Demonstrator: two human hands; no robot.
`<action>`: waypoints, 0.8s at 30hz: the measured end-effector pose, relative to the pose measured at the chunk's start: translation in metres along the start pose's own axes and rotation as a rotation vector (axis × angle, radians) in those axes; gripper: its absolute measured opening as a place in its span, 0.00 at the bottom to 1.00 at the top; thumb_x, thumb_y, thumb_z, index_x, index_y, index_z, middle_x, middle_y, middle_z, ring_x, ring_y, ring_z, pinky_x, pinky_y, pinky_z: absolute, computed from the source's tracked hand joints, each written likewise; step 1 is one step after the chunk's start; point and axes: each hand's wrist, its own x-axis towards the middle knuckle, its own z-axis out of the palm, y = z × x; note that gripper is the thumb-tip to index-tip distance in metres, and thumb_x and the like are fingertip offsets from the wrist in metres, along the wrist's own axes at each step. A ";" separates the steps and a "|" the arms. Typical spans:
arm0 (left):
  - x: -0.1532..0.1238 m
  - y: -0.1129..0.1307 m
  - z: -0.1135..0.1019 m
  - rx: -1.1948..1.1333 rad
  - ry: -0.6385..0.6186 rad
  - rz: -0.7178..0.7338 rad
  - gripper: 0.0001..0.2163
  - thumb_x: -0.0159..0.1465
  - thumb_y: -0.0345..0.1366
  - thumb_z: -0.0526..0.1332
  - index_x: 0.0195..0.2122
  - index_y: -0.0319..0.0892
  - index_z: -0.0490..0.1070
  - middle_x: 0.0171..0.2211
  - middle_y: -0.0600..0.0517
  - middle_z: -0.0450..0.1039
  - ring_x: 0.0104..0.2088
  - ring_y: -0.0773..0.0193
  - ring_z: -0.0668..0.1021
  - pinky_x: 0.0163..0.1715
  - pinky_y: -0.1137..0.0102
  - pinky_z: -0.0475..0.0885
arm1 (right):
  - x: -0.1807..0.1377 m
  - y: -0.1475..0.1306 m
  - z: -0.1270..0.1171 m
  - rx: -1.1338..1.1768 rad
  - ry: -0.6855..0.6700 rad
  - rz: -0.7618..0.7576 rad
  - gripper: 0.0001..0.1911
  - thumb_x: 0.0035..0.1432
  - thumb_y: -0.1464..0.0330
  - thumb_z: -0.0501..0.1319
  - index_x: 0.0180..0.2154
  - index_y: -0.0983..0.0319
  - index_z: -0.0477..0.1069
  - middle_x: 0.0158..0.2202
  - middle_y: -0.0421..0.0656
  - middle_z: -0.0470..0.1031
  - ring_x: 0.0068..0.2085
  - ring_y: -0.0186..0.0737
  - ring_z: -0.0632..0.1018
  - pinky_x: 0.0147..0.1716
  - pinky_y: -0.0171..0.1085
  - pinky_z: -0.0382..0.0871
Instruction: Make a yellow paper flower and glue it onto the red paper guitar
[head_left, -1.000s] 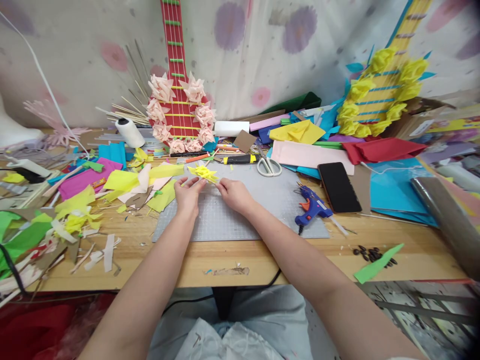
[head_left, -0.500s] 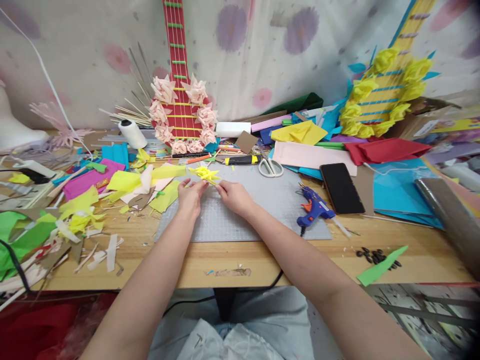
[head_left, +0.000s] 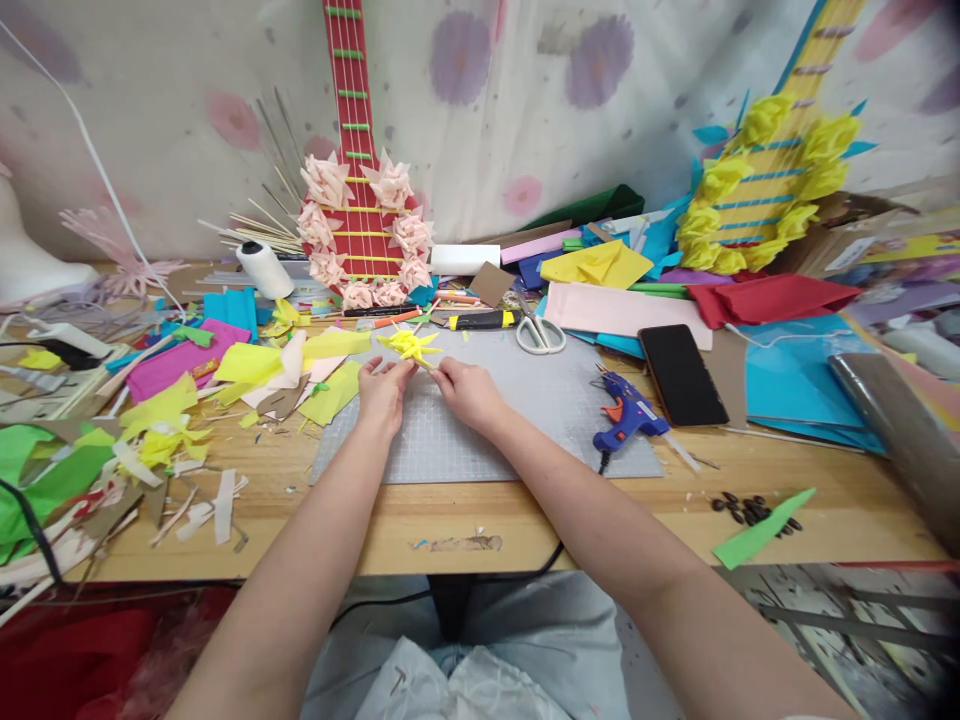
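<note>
Both my hands rest on a grey cutting mat in the middle of the wooden table. A small spiky yellow paper flower on a thin stick sits just beyond my fingertips. My left hand pinches its near edge with closed fingers. My right hand is closed on the stick at the flower's right side.
A blue glue gun, black phone, scissors and yellow utility knife lie around the mat. Coloured paper scraps crowd the left side. A red paper guitar and a yellow one lean on the wall.
The view shifted slightly. My hands stay on the yellow flower with only small finger movement.
</note>
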 end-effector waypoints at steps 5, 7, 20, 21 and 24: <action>0.001 0.002 0.000 0.039 0.047 -0.007 0.24 0.44 0.16 0.62 0.37 0.41 0.54 0.31 0.54 0.65 0.28 0.72 0.74 0.37 0.69 0.72 | 0.000 -0.001 0.003 0.000 -0.024 -0.027 0.14 0.62 0.64 0.46 0.36 0.63 0.68 0.35 0.45 0.75 0.34 0.36 0.74 0.32 0.32 0.57; 0.002 0.001 -0.002 0.059 0.046 0.004 0.23 0.43 0.16 0.63 0.36 0.41 0.55 0.29 0.56 0.63 0.27 0.73 0.73 0.38 0.69 0.73 | 0.001 0.000 0.004 -0.004 -0.022 -0.020 0.15 0.62 0.63 0.46 0.36 0.63 0.68 0.35 0.46 0.76 0.34 0.36 0.74 0.32 0.33 0.58; -0.001 0.008 -0.003 0.030 -0.081 -0.047 0.01 0.51 0.27 0.54 0.25 0.38 0.62 0.24 0.50 0.70 0.25 0.68 0.75 0.36 0.67 0.72 | 0.004 0.005 0.003 -0.028 -0.034 0.004 0.15 0.62 0.62 0.46 0.38 0.62 0.66 0.37 0.46 0.75 0.35 0.37 0.74 0.31 0.33 0.57; 0.000 0.009 -0.003 0.036 -0.070 -0.048 0.00 0.52 0.28 0.55 0.25 0.38 0.63 0.25 0.50 0.70 0.26 0.67 0.75 0.36 0.67 0.72 | 0.004 0.005 0.002 -0.026 -0.037 0.000 0.15 0.62 0.62 0.46 0.38 0.62 0.66 0.36 0.46 0.75 0.34 0.38 0.74 0.30 0.33 0.57; 0.002 0.010 -0.005 0.056 -0.066 -0.019 0.02 0.52 0.30 0.57 0.28 0.38 0.65 0.26 0.49 0.72 0.27 0.65 0.76 0.35 0.67 0.72 | 0.004 0.007 0.002 -0.019 -0.028 -0.006 0.14 0.62 0.61 0.46 0.37 0.62 0.66 0.36 0.45 0.75 0.34 0.37 0.74 0.30 0.33 0.57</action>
